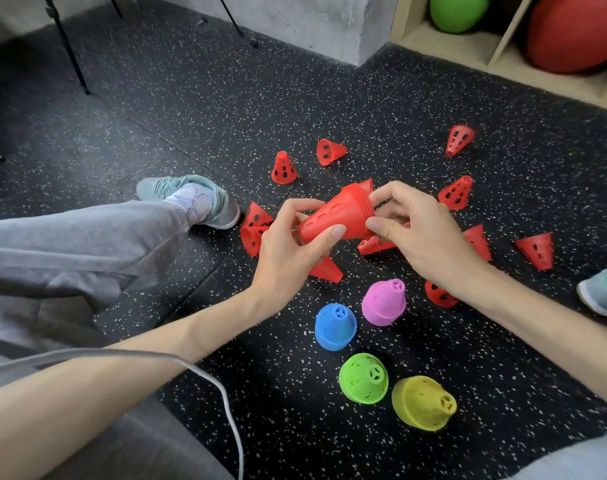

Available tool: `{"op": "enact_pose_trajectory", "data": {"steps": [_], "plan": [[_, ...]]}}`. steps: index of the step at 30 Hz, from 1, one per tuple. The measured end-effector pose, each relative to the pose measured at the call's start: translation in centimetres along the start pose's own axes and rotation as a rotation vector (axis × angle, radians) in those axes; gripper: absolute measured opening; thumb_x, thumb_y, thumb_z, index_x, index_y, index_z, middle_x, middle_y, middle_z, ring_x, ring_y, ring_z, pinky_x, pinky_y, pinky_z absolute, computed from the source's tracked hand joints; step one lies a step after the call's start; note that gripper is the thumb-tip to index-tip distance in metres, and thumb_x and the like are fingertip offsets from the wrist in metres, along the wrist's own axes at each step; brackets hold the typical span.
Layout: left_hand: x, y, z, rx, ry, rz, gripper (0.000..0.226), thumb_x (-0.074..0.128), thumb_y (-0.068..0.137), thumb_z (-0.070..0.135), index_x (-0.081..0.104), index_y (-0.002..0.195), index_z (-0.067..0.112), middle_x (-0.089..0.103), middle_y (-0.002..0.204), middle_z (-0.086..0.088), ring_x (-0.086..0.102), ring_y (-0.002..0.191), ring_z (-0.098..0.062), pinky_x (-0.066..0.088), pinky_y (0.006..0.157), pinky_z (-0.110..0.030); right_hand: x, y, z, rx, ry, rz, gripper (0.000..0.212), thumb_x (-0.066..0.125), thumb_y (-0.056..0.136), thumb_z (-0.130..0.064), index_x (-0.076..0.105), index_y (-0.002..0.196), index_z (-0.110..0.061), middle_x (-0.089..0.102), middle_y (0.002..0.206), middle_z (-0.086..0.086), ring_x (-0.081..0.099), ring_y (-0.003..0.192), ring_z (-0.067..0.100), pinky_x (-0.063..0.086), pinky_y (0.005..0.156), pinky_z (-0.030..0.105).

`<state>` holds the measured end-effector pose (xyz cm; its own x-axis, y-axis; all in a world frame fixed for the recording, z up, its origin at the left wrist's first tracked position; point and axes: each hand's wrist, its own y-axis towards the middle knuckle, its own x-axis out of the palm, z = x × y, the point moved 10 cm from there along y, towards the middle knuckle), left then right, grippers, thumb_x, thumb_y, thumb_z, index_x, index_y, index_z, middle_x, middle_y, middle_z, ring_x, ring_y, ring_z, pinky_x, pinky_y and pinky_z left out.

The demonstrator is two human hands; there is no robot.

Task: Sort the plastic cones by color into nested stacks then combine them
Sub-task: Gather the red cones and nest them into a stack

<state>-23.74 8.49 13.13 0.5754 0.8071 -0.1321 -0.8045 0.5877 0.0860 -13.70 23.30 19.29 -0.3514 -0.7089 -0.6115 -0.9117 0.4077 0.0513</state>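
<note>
Red cones are the last colour unsorted — both hands, left hand (295, 244) and right hand (416, 233), grip the red stack (336, 216) above the floor (191, 98). Pink (383, 303), blue (335, 327), green (363, 378) and yellow (423, 402) stacks stand finished; loose red cones (284, 168) remain — some hidden beneath the hands.
</note>
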Motion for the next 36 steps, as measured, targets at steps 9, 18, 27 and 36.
{"op": "enact_pose_trajectory", "data": {"steps": [9,18,27,36], "plan": [[1.4,1.0,-4.0,-0.068,0.105,-0.146,0.018,0.057,0.104,0.032,0.064,0.12,0.026,0.066,0.094,0.014,0.058,0.082,-0.003,0.046,0.074,-0.018,-0.2,0.0,0.7,0.065,-0.189,0.05,0.015,0.076,0.087,-0.025,0.065,0.098,-0.028,0.07,0.084,-0.014,0.064,0.079,0.005,0.052,0.081,0.034],[2.0,0.1,-13.6,-0.187,0.509,-0.421,0.014,0.055,0.104,0.039,0.068,0.109,0.034,0.054,0.122,0.027,0.032,0.146,-0.014,0.031,0.117,-0.04,0.4,0.0,2.1,0.084,-0.36,-0.024,0.014,0.075,0.089,-0.031,0.065,0.098,-0.031,0.066,0.086,-0.019,0.061,0.079,0.002,0.043,0.078,0.029],[1.9,-1.4,-16.8,-0.364,0.606,-0.616,0.045,0.067,0.1,0.024,0.058,0.143,0.02,0.054,0.148,0.001,0.05,0.136,-0.015,0.036,0.104,-0.021,1.1,0.3,2.5,0.076,-0.394,-0.057,0.014,0.074,0.089,-0.033,0.064,0.099,-0.032,0.066,0.087,-0.02,0.065,0.082,0.007,0.045,0.078,0.031],[1.0,1.1,-9.0,0.019,0.57,-0.341,0.021,0.075,0.092,0.008,0.073,0.099,0.028,0.076,0.095,0.014,0.07,0.09,0.002,0.054,0.088,-0.022,-0.3,0.8,1.9,0.077,-0.388,-0.014,0.012,0.074,0.09,-0.028,0.067,0.099,-0.03,0.066,0.082,-0.023,0.063,0.072,-0.005,0.048,0.078,0.02]]}}
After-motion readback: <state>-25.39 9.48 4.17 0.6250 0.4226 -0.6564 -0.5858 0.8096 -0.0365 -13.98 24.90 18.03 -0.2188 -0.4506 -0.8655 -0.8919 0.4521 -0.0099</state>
